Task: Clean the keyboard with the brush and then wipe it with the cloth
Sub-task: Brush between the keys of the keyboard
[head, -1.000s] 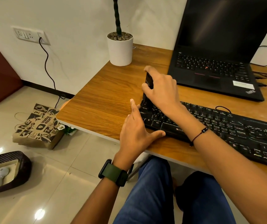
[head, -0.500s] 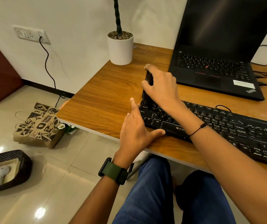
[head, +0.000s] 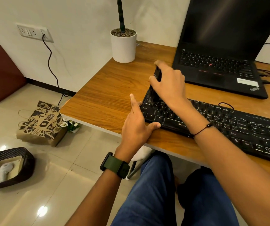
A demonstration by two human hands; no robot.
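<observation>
Right hand point(head: 168, 82), centre of frame: grip clenched around black brush point(head: 157, 75), fingers curled over its upper end, thumb on near side. Brush stood steeply tilted, lower end down on top-left keys of keyboard point(head: 215, 126), bristles blurred. Thin black band on right wrist.

Left hand point(head: 135, 126), just below and left: grip released, fingers straight along keyboard's left edge, thumb laid against its front edge by the space bar. Green watch point(head: 115, 165) on that wrist.

Keyboard, black, lay slantwise across the surface point(head: 106, 93) from centre to right edge of frame, near the front edge. Cloth not seen.

Behind keyboard, upper right: open black laptop point(head: 220, 62), screen dark, cables trailing at far right. Top centre: white pot point(head: 123, 46) with green stem, at the surface's back corner.

On the floor, left of frame: printed paper bag point(head: 41, 124), dark basket point(head: 7, 167) at lower left, dark red box point(head: 0, 74) against the wall. Wall socket point(head: 34, 32) at upper left, black cord hanging down. Blue-jeaned legs at bottom centre.
</observation>
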